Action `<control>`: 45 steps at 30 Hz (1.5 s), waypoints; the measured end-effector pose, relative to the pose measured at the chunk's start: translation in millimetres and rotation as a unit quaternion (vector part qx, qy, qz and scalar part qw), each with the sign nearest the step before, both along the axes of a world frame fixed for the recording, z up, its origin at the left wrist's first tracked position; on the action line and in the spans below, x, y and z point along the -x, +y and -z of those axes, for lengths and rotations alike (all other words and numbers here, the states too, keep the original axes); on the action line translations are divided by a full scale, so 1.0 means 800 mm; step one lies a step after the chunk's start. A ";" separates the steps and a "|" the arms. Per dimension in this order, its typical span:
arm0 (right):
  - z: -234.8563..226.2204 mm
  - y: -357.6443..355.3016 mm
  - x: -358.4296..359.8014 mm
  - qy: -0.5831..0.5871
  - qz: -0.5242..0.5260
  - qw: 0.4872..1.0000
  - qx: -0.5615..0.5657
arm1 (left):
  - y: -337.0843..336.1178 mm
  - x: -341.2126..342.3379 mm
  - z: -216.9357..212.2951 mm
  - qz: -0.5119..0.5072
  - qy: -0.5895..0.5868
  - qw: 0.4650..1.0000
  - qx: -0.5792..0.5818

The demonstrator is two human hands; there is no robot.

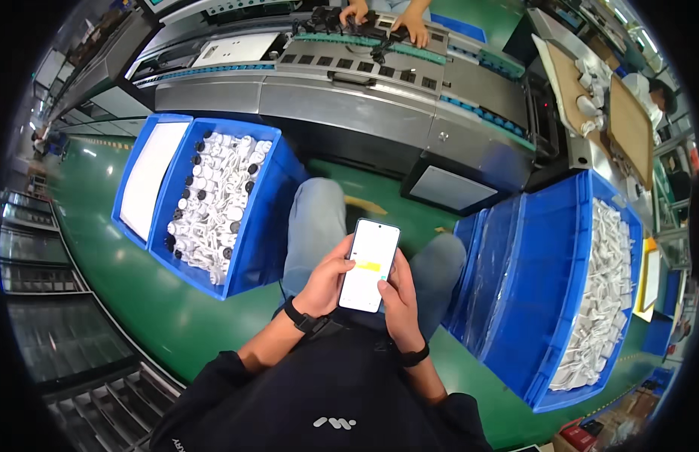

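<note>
I sit with a smartphone (369,265) held over my lap, its bright white screen facing up. My left hand (327,280) wraps the phone's left edge, thumb resting near the screen. My right hand (398,300) cups its right edge and lower corner. Both wrists wear dark bands. My knees in grey-blue trousers (313,218) point toward a grey conveyor machine (349,102).
A blue bin (263,226) of white and black small parts stands at my left, another blue bin (549,301) of white parts at my right. Across the conveyor, another person's hands (383,16) work on dark parts. Green floor lies below; metal racks (71,339) sit at lower left.
</note>
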State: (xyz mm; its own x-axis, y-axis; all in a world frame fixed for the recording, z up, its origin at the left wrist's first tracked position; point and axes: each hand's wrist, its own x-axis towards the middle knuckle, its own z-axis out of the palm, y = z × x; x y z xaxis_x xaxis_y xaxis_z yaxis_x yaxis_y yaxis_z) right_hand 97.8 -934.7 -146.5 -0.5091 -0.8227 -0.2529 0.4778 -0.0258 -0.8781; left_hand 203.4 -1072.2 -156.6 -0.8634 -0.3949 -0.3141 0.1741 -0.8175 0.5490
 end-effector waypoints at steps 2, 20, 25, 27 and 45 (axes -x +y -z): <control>0.004 0.006 -0.007 -0.011 -0.021 1.000 -0.020 | 0.011 -0.006 -0.005 -0.025 -0.037 0.999 0.010; 0.005 0.003 -0.001 0.019 -0.052 0.998 -0.031 | 0.001 -0.011 0.016 -0.032 0.013 0.998 -0.047; 0.006 -0.004 0.001 0.035 -0.023 0.997 -0.071 | -0.004 -0.004 0.013 -0.019 0.030 0.998 -0.054; 0.008 -0.005 0.001 0.029 -0.018 0.996 -0.079 | -0.007 -0.002 0.014 -0.017 0.027 0.998 -0.059; 0.017 0.006 0.004 0.024 0.006 0.998 -0.057 | 0.001 -0.001 0.021 0.007 0.004 0.999 -0.046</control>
State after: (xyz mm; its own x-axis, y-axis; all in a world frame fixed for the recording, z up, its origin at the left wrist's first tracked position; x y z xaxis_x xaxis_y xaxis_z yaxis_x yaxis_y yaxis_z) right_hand 95.0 -929.9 -160.1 -0.5320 -0.7840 -0.3198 0.4358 0.0702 -0.8973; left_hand 203.8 -1071.3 -173.3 -0.8712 -0.3518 -0.3425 0.1653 -0.8671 0.4700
